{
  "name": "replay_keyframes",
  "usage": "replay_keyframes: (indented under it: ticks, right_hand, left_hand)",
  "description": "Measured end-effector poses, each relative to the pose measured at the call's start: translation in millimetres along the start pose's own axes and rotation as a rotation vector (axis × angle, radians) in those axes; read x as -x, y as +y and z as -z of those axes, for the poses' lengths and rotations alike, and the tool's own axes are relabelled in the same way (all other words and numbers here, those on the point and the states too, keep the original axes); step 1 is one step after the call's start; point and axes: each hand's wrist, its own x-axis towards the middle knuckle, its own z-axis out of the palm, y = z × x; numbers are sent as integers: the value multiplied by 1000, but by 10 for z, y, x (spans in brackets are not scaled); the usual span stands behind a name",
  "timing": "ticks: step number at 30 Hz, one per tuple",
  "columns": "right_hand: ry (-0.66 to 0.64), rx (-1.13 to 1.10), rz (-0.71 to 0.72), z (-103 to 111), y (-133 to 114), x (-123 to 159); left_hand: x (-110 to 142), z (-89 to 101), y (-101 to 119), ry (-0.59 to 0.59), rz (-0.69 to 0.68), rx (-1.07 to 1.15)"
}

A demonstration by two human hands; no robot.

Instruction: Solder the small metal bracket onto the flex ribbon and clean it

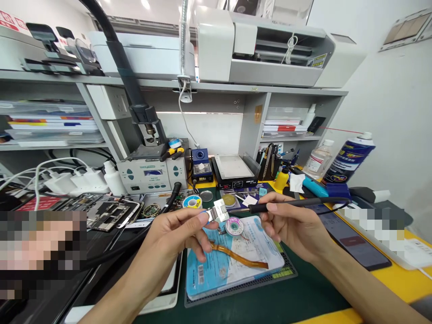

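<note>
My left hand pinches a small shiny metal piece with a pale, squarish end. Its exact kind is hard to make out. In my right hand is a soldering iron, held like a pen, its tip pointing left at the metal piece. Whether the two touch I cannot tell. Beneath my hands lies a blue and white packet on a dark mat. On the packet rest an orange flex cable and a small spool with a pink label.
Behind stand a grey rework station, a soldering station and a black-based heating plate. A phone lies at right, near a spray can and clear bottle. Opened device boards and a black hose sit at left.
</note>
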Motion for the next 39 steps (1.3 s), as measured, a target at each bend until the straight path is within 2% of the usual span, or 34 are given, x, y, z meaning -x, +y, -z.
replay_keyframes:
  ticks: [8, 17, 25, 39]
  right_hand:
    - [-28, 41, -29, 3, 10, -7]
    - [-82, 125, 19, 5, 34, 20]
    - [-45, 129, 48, -11, 70, 15]
    - [32, 138, 56, -32, 79, 4]
  left_hand:
    - [-42, 78, -65, -5, -37, -37]
    - [-49, 103, -56, -1, -54, -84]
    - [-57, 109, -57, 31, -24, 43]
    - [-65, 90, -30, 54, 72, 23]
